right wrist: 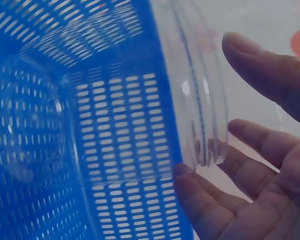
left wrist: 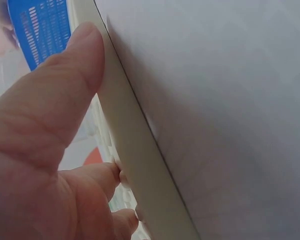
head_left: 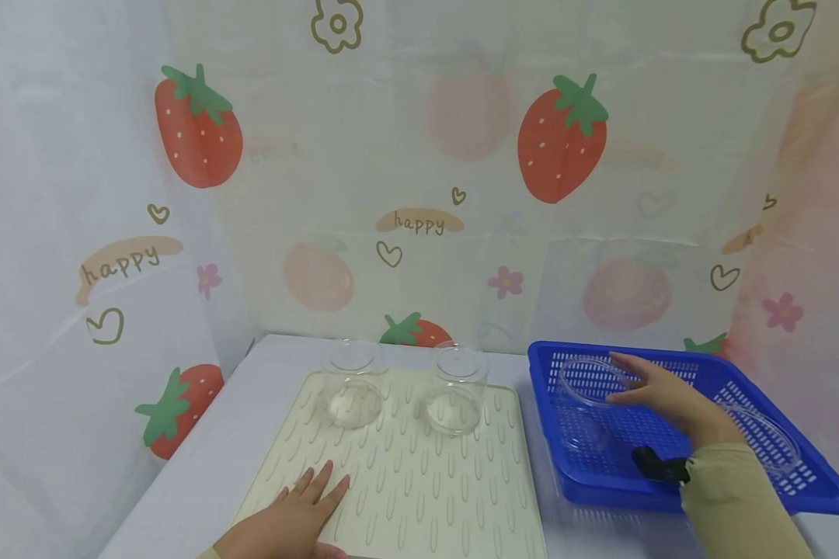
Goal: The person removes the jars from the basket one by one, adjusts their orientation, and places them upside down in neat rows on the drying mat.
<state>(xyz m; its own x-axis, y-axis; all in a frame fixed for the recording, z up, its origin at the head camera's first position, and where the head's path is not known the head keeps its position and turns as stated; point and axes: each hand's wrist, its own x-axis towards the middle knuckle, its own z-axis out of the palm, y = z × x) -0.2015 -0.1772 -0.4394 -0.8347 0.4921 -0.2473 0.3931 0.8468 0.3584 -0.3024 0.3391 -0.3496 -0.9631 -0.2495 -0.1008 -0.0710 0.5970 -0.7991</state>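
Note:
My left hand (head_left: 287,516) rests with spread fingers on the near left part of a cream mat (head_left: 419,481) with raised oval ridges. In the left wrist view its thumb (left wrist: 85,55) lies against the mat's edge. Over a blue basket (head_left: 555,458), my right hand (head_left: 664,396) reaches to the rim of a clear plastic jar (head_left: 587,419) standing inside. Seen from the right wrist, the thumb (right wrist: 260,60) is apart from that rim, while some fingertips (right wrist: 185,172) are at or close to it. Two similar clear jars (head_left: 353,384) (head_left: 456,388) stand on the mat's far half.
Another clear container (head_left: 769,439) is in the basket's right side, partly behind the right forearm. A black device (head_left: 657,466) sits at the right wrist. The white table (head_left: 203,473) is bordered by a strawberry-patterned curtain (head_left: 419,155).

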